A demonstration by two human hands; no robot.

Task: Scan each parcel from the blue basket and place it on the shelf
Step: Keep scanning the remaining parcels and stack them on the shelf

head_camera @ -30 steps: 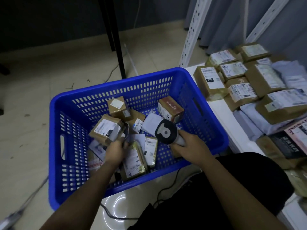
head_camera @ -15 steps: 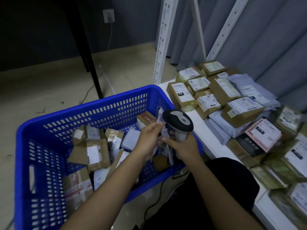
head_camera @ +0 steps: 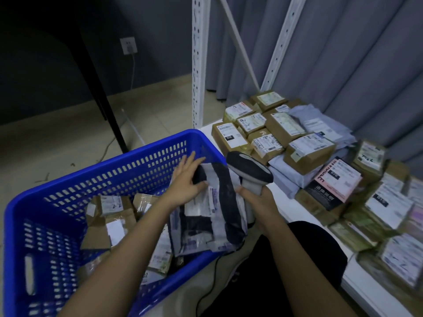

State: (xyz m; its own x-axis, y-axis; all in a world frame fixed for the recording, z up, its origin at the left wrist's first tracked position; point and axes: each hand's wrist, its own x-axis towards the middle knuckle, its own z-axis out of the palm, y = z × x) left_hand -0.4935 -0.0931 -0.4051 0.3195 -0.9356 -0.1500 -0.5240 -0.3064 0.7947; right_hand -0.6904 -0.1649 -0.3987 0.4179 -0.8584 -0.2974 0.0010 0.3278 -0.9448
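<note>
Two hands work over one blue basket [head_camera: 68,202]. The left hand [head_camera: 185,181] has its fingers [head_camera: 183,162] spread nearly straight, the thumb pressing the top of one soft bag parcel [head_camera: 206,223], a crumpled white-and-dark plastic mailer that hangs over the basket's near right corner. The right hand [head_camera: 258,202] has its fingers curled round the grey handle of one barcode scanner [head_camera: 249,171], whose dark head sits just above and right of the parcel's upper edge; the right thumb touches the parcel's side.

Below and left of the left fingers, the basket holds brown cardboard parcels [head_camera: 109,216] with white labels. About five or six show, but the two forearms cover part of the heap and motion blur smears the rest, so the count is uncertain.

To the right of the right fingers, the white shelf [head_camera: 357,287] carries a dense layer of parcels: roughly a dozen brown boxes [head_camera: 309,154], a few grey mailer bags [head_camera: 320,124], and one black-and-pink package [head_camera: 332,186]. Those at the far right edge are cut off and blurred, and their labels cannot be read. Two white perforated shelf uprights [head_camera: 198,65] rise beyond the fingers, with one diagonal brace between them, in front of grey curtains [head_camera: 354,53].

A black cable [head_camera: 206,291] trails below the right wrist. One wall socket [head_camera: 128,45] sits far left above the fingers.
</note>
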